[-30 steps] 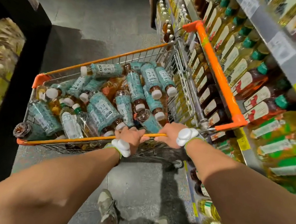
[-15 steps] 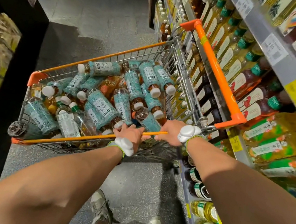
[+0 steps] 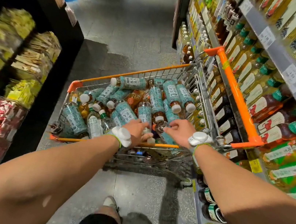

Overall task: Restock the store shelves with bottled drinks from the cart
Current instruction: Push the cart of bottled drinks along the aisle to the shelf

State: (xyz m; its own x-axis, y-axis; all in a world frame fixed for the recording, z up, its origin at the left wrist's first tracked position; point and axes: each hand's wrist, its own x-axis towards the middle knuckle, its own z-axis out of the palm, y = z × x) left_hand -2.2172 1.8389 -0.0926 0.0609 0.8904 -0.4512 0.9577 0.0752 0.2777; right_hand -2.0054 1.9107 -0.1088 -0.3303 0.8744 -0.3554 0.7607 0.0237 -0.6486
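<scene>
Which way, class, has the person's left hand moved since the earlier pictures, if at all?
Yes. The left hand has left the cart's near orange rim and gone forward past it, down among the bottles.

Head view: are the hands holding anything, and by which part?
Cannot tell: right hand touches the base end of a teal-labelled bottle; left hand rests among the bottles.

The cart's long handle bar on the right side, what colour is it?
The handle bar is bright orange, clearest in the head view.
</scene>
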